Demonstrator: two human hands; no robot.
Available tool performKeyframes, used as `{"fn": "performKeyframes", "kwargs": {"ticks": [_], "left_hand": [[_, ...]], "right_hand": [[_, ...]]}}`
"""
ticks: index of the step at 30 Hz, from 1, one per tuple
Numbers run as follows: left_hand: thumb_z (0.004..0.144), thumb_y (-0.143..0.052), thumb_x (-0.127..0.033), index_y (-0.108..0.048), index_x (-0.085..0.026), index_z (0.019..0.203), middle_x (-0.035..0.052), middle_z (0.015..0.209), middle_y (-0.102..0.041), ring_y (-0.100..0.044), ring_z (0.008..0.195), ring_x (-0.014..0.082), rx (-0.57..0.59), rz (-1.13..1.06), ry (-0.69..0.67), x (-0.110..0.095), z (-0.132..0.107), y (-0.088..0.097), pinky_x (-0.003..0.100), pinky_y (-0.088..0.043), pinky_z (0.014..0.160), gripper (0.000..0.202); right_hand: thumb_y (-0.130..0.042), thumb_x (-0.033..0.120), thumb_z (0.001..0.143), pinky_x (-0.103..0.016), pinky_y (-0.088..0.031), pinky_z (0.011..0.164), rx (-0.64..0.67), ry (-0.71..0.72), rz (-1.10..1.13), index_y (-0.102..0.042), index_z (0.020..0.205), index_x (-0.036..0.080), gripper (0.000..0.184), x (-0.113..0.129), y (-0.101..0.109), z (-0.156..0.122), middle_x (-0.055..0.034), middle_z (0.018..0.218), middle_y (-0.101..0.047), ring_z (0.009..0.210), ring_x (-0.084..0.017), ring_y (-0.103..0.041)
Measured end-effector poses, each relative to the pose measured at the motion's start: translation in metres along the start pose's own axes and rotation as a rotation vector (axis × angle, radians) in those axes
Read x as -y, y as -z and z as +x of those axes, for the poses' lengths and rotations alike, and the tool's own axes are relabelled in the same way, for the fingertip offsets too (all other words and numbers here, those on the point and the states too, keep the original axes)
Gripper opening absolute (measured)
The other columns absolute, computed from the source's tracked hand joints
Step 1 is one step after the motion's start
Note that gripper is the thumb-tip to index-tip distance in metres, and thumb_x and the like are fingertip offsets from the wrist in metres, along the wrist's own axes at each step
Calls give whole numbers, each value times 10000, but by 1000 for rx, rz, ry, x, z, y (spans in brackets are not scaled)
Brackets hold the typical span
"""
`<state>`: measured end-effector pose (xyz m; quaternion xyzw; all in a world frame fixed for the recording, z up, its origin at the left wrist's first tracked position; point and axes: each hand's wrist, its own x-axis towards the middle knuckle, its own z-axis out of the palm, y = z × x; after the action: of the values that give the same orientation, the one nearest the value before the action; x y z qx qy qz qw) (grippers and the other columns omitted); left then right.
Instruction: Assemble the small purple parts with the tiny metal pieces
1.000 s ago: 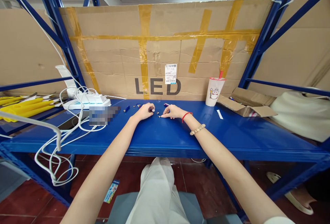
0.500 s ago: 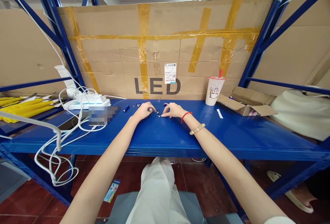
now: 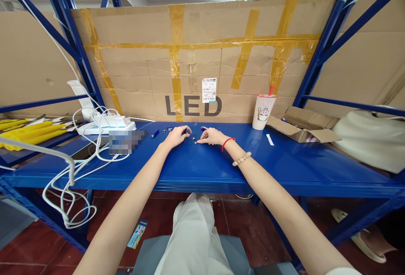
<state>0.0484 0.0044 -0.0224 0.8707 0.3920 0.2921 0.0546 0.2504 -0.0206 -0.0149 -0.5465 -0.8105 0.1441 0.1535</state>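
From my feed, the left hand point(image 3: 176, 136) has changed most. Half a second ago its fingers were stretched flat toward the loose bits. Now they are drawn back and closed in a pinch on the purple cylinder point(image 3: 185, 130), whose pale tip pokes out above the knuckles, just clear of the blue shelf point(image 3: 205, 169). The right hand point(image 3: 212, 136) has hardly shifted. Its fingers are curled low, with the fingertips at a small metal piece point(image 3: 196, 142) lying on the shelf between the two hands, and I cannot tell whether it grips the piece or only touches it. I judge that the work stays with these same small parts, held close together. As for writing, the cardboard sheet point(image 3: 142, 76) behind carries "LED" in big dark letters. The white label point(image 3: 209, 90) above it has a barcode but print too small to read. The cup point(image 3: 262, 112) shows a cartoon snowman.
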Motion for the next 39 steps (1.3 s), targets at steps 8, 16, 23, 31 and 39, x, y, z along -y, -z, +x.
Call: {"fn": "performKeyframes", "kwargs": {"ticks": [8,16,23,31,39], "left_hand": [[747,-579,-337,-667,-170,827,5,697,-629,-553,663,150,44,-10,-18,1,0,0,235,-421,633,205],[780,-529,-440,-657,-156,822,12,664,-654,-586,621,149,55,-184,14,-4,-2,-2,225,-430,602,315],[803,-503,-453,-604,-155,681,15,648,-653,-587,591,148,50,-104,0,-6,-3,-2,228,-410,589,337],[841,-437,-400,-604,-158,739,18,670,-656,-597,610,160,51,-68,-7,-8,-2,-2,234,-412,599,310],[846,-421,-383,-601,-155,747,17,678,-654,-595,621,158,71,-50,1,-11,-2,-2,222,-412,583,307]], "right_hand": [[-673,491,696,-186,-373,582,-133,69,-54,-679,746,210,286,9,2,-5,19,734,-649,548,-81,-558],[-493,405,872,-187,-351,589,-516,215,13,-659,883,211,256,25,1,-9,-1,956,-606,594,-66,-534],[-509,402,863,-188,-345,576,-507,292,36,-662,875,202,252,28,-4,-7,-6,941,-595,576,-63,-526],[-535,419,842,-200,-349,559,-507,327,116,-663,837,183,269,25,-7,-4,-6,900,-593,508,-45,-515],[-605,342,808,-184,-333,545,-545,342,58,-678,809,203,157,25,-9,-2,11,863,-603,562,-54,-506]]}}
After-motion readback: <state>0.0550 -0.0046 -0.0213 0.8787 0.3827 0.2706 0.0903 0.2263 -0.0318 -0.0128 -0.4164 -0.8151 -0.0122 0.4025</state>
